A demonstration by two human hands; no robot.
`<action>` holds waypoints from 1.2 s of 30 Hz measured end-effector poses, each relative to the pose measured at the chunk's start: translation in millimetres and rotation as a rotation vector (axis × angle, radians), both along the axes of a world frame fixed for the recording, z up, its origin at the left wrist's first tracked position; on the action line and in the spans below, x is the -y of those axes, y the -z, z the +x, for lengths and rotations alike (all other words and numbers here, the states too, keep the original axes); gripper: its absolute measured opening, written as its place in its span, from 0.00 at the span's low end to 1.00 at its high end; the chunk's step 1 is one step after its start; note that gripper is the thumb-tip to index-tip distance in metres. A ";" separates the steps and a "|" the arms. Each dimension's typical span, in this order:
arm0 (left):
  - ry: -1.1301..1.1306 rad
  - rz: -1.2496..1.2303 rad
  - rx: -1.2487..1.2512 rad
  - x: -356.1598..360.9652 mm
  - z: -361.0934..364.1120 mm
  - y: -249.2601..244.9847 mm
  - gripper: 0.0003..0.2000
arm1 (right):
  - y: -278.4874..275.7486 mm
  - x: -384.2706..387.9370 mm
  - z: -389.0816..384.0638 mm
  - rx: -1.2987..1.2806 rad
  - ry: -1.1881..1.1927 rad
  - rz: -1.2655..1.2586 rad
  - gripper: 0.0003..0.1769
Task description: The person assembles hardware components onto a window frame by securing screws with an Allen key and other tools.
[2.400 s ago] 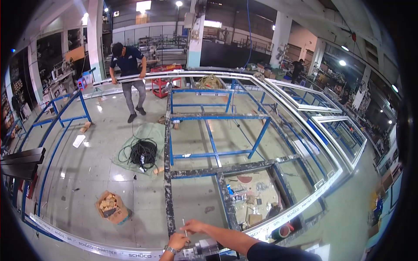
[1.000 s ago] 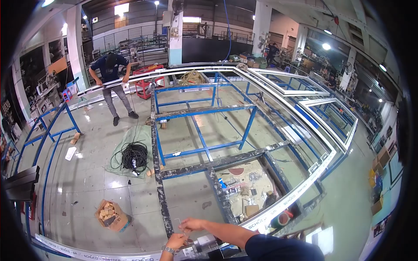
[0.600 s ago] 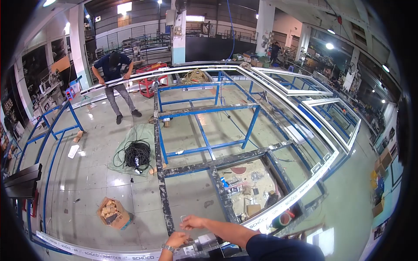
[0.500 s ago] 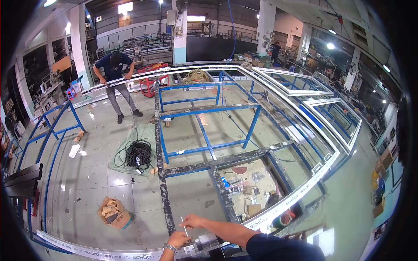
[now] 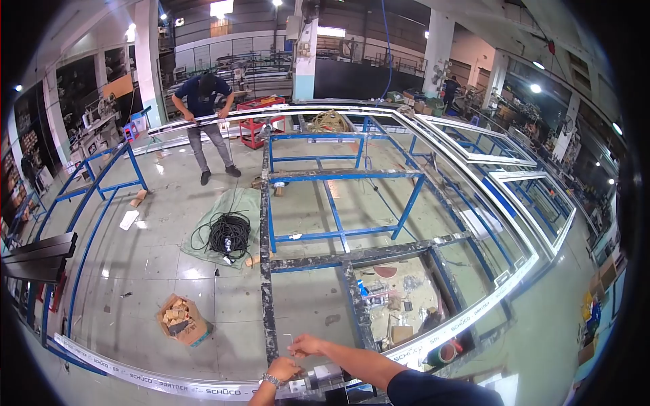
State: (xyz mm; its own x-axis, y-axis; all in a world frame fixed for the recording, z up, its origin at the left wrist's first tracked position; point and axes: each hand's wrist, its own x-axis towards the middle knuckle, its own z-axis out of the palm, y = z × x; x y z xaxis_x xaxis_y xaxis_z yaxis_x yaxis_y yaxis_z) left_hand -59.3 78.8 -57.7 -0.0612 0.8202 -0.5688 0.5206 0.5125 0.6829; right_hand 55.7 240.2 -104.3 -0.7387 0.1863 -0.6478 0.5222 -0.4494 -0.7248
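Observation:
Near the bottom centre, my right hand (image 5: 307, 346) is closed on a small thin hex key (image 5: 289, 336), whose bent end sticks up past the fingers. Just below and to the left is my left hand (image 5: 283, 369), with a watch on its wrist; its fingers are curled together beside metal hardware (image 5: 298, 386), and what they hold is too small to make out. Both hands are over the near edge of a white frame profile (image 5: 227, 390) printed with lettering. To their right, grey metal parts (image 5: 325, 373) lie on the profile.
Blue steel stands (image 5: 318, 237) carry the large white frame (image 5: 474, 308). A carton of wood blocks (image 5: 193, 330) and a coil of black cable (image 5: 230, 235) lie on the floor. A co-worker (image 5: 205, 108) holds the frame's far left end; another person (image 5: 449, 91) is far back.
The view has turned slightly left. My right hand still has the thin key, now tilted differently with its bent end showing. The co-worker is bent over the frame in both frames.

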 end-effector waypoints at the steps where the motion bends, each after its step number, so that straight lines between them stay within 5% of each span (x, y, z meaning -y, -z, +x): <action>1: 0.027 0.003 -0.049 -0.1 0.2 0.1 0.18 | 0.5 -0.7 -0.4 0.013 -0.004 0.021 0.15; 5: 0.085 0.008 -0.107 -0.2 0.5 -8.1 0.21 | -4.2 5.8 -5.0 0.049 -0.008 0.176 0.17; 11: 0.062 -0.012 0.027 1.3 -6.1 29.3 0.23 | -26.0 3.9 9.7 -0.097 0.205 -0.259 0.12; 17: -0.281 0.085 0.173 1.4 2.3 5.0 0.17 | 6.9 -7.8 5.4 -0.146 0.115 -0.090 0.10; 20: -0.238 0.084 0.080 -0.8 0.0 21.4 0.16 | 2.1 -3.4 1.1 -0.105 0.120 -0.058 0.12; 23: -0.248 0.084 0.102 -0.8 2.2 11.9 0.16 | -37.2 4.6 0.3 -0.086 0.391 -0.179 0.15; 29: -0.155 0.111 0.014 -4.6 3.1 15.9 0.17 | 16.7 -11.4 -11.8 -0.149 0.255 0.280 0.16; 35: -0.219 0.077 0.118 -2.7 7.4 -24.4 0.16 | -17.0 8.9 -40.7 0.294 0.087 1.181 0.16; 36: -0.210 0.082 0.132 -1.1 6.4 -22.1 0.16 | -11.3 12.2 -38.8 0.211 0.122 1.104 0.16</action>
State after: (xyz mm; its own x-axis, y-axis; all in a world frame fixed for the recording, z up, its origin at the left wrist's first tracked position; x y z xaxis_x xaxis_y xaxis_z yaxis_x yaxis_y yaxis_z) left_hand -53.0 80.0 -35.6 -0.1650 0.8412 -0.5149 0.3125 0.5397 0.7817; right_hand 16.9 228.0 -93.0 -0.5717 0.7974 -0.1932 0.6774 0.3259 -0.6594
